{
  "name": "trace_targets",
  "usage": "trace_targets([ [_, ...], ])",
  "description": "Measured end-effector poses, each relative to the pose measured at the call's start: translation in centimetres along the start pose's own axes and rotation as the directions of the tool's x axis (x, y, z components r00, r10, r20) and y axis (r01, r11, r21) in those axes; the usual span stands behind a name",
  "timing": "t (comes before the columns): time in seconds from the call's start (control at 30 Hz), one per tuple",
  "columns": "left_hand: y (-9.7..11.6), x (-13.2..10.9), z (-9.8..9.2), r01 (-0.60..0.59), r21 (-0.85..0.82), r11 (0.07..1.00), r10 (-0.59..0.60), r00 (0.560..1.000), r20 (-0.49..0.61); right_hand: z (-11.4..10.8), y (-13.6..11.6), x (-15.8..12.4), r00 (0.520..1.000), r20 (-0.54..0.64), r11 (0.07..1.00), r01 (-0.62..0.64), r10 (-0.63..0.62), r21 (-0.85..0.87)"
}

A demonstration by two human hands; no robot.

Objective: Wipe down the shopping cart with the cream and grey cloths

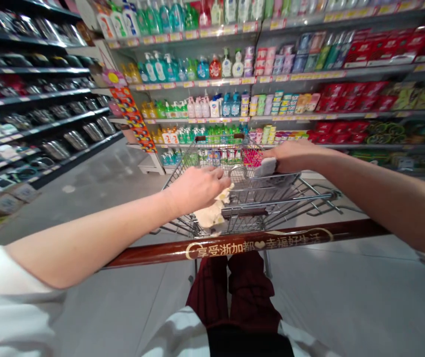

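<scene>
My left hand [199, 188] is closed over a soft cream-coloured item [210, 215] at the near end of the shopping cart. The item hangs down below my fingers and looks like fabric or plush. Farther right, my right hand [292, 154] reaches over the cart with its fingers curled down on a soft grey item [266, 167], perhaps cloth. A grey curved piece [239, 172] shows between the two hands. The metal shopping cart [272, 198] has a brown handle bar [153, 253] with gold lettering, which lies under my forearms.
Ahead stand shelves [220, 79] of pump bottles, tubs and red packages. Left, dark shelves [37, 99] carry metal pots and pans. A pink dotted item [252, 157] shows near the cart's far right side. Grey floor [123, 168] runs along the left aisle.
</scene>
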State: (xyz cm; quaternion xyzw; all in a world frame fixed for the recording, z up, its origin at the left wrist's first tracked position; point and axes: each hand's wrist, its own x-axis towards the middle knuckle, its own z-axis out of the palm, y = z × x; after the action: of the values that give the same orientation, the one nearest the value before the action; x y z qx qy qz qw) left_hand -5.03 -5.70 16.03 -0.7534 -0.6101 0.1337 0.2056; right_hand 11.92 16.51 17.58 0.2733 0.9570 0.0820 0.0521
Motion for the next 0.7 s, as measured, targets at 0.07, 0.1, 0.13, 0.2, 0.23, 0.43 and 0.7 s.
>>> trace_targets([
  [0.07,-0.4,0.2,0.5,0.047,0.006,0.999,-0.047,0.999,0.014,-0.2,0.1,0.2,0.999,-0.010,0.998,-0.035,0.034,-0.048],
  [0.1,-0.5,0.2,0.7,0.071,0.004,0.997,-0.071,0.997,0.023,-0.3,0.1,0.3,0.999,-0.013,0.997,-0.038,0.038,-0.059],
  [0.13,-0.7,0.3,1.0,0.097,-0.003,0.995,-0.097,0.995,0.034,-0.4,0.1,0.4,0.998,-0.038,0.997,-0.049,0.047,-0.053],
  [0.2,-1.0,0.3,1.5,0.153,-0.029,0.988,-0.151,0.987,0.062,-0.6,0.0,0.5,0.990,-0.111,0.996,-0.090,0.086,-0.030],
  [0.23,-1.2,0.3,1.8,0.182,-0.044,0.982,-0.178,0.981,0.078,-0.7,-0.1,0.4,0.983,-0.152,0.994,-0.110,0.106,-0.017],
  [0.43,-3.7,0.2,4.8,0.359,-0.059,0.932,-0.337,0.913,0.231,-1.3,-0.1,-0.2,0.943,-0.298,0.989,-0.134,0.147,0.063],
  [0.7,-6.7,-1.4,6.8,0.535,-0.099,0.839,-0.462,0.797,0.390,-1.9,-0.1,-0.8,0.959,-0.269,0.995,-0.095,0.088,-0.014],
])
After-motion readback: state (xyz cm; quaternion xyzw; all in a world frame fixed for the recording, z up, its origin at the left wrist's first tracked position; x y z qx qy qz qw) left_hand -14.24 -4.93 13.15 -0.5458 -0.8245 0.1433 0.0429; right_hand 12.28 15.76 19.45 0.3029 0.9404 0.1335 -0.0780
